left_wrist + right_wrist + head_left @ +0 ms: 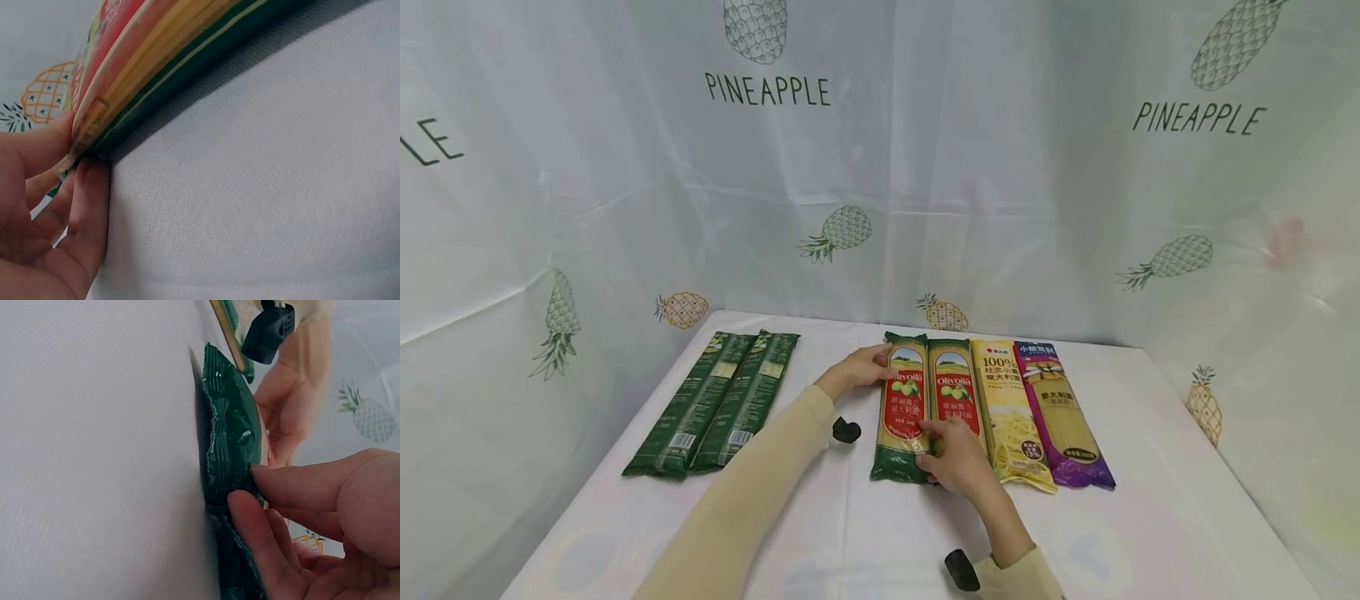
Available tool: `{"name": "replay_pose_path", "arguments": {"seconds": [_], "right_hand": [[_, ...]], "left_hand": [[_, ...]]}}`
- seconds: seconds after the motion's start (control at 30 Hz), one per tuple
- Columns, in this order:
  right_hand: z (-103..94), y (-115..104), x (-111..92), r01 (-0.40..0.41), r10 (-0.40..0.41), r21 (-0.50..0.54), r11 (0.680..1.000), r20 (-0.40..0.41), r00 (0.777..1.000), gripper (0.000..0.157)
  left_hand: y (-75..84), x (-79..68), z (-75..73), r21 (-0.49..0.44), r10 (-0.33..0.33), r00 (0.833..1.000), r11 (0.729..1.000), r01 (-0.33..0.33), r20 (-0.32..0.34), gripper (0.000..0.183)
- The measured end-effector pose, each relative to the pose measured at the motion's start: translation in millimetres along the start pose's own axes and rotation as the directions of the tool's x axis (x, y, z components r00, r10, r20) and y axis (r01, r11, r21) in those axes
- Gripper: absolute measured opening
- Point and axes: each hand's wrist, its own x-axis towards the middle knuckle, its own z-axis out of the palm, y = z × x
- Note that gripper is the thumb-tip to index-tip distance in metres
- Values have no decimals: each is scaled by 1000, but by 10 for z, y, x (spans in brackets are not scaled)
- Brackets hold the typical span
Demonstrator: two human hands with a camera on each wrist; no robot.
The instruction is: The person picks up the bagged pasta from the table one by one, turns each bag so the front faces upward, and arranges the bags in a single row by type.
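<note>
A green pasta packet (pixel 904 454) with a red label lies face up near the table's middle. My left hand (pixel 857 371) pinches its left edge toward the top; in the left wrist view the thumb (pixel 44 147) is on the printed face and the fingers tuck beneath the edge. Lower down, my right hand (pixel 957 458) grips the same packet's right edge, thumb and fingers at the green end (pixel 231 431) in the right wrist view. A matching green pasta packet (pixel 953 379) lies close against it on the right, its lower part hidden behind my right hand.
Farther right, a yellow pasta packet (pixel 1013 417) and a purple pasta packet (pixel 1063 417) continue the row. Two green packets (pixel 688 408) lie back side up at the table's left. A pineapple-print curtain (pixel 1000 208) hangs behind the white tabletop (pixel 1180 500).
</note>
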Motion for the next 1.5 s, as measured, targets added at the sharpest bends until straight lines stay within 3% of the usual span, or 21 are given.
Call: {"name": "replay_pose_path", "arguments": {"seconds": [0.27, 0.57, 0.77, 0.97, 1.13, 1.27, 1.5], "right_hand": [[8, 10, -11, -8, 8, 22, 1000, 10, 1000, 53], [16, 67, -46, 45, -46, -26, 999, -18, 999, 54], [-8, 67, -75, 17, -17, 62, 998, 10, 1000, 53], [-85, 40, -112, 15, -24, 135, 991, 65, 998, 57], [-60, -23, -158, 28, -36, 153, 988, 55, 998, 57], [-39, -122, -204, 64, -72, 189, 980, 34, 997, 57], [110, -305, -235, 62, -128, 436, 898, 123, 984, 65]], "left_hand": [[-6, -18, -2, -5, -16, 999, 1000, 16, -42, 78], [-68, 47, 1, 34, -27, 999, 999, 29, -42, 79], [-60, 16, -1, -18, -20, 1000, 1000, 20, -8, 80], [-116, 15, -77, -146, 17, 999, 989, -9, 51, 79], [-203, -92, -247, -216, 38, 993, 976, -13, 109, 73], [-186, -210, -476, -143, 35, 992, 990, -17, 122, 71], [-100, -562, -1039, 23, 79, 993, 996, -82, 91, 64]]}}
